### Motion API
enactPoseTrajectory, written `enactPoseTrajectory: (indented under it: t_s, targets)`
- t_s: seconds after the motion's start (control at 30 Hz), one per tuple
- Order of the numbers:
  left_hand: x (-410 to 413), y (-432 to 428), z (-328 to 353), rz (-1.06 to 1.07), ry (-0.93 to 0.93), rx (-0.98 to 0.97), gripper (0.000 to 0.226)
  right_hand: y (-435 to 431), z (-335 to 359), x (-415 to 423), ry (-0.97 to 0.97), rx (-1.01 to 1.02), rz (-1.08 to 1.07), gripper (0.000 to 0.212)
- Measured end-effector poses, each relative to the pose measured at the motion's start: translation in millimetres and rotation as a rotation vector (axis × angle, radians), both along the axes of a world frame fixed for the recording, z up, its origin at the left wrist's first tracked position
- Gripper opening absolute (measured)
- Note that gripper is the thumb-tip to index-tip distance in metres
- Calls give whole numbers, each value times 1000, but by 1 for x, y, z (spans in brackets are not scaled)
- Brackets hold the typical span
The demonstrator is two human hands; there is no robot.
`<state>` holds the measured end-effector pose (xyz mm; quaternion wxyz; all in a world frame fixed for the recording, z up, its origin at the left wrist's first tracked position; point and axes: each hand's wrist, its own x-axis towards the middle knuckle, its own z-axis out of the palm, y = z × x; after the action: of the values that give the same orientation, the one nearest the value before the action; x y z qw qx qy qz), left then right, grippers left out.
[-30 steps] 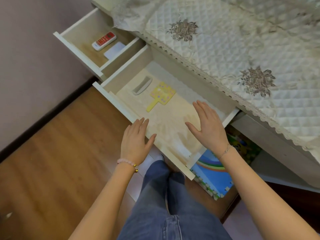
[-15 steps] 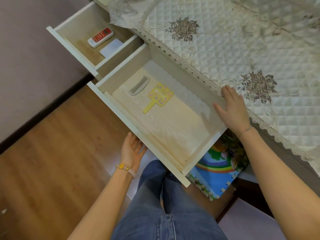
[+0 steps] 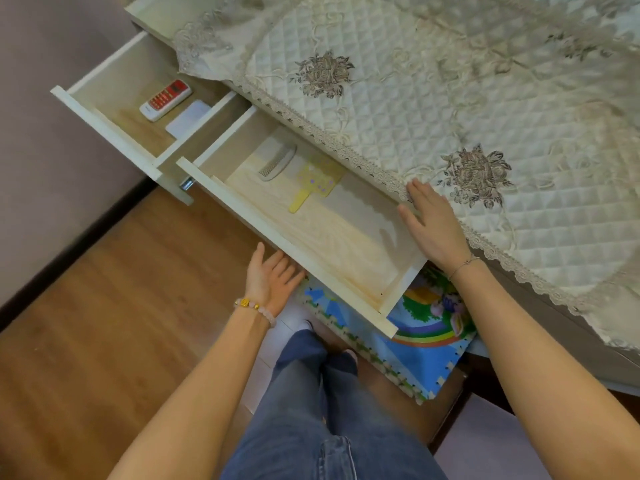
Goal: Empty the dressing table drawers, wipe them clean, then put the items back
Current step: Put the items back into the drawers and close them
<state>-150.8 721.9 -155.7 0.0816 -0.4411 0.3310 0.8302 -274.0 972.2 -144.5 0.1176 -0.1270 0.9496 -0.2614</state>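
Drawer in hand: I have the wide drawer pulled out across the middle of the frame, its long axis running from centre-left down to lower right.
Left hand: my left hand is open, palm up, fingers tucked under the front board near its midpoint; it holds nothing.
Right hand: my right hand lies open and flat at the drawer's right end, where the lace edge of the quilted cover hangs.
Items: the comb and the yellow hand mirror lie side by side at the far-left end, above and left of both hands.
Nearer hand: I judge the left, though it must first come out from under the board.
Mirror axis: handle points down-left, toward the front board.
Other drawer: upper left of the frame, the small drawer holds a remote and a white card.
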Motion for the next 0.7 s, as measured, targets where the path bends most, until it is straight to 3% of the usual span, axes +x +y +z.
enactPoseTrajectory:
  t_s: [0.7]
  targets:
    - [-155, 59, -6, -121, 122, 188, 70, 0, -3, -2, -3, -68, -47, 54]
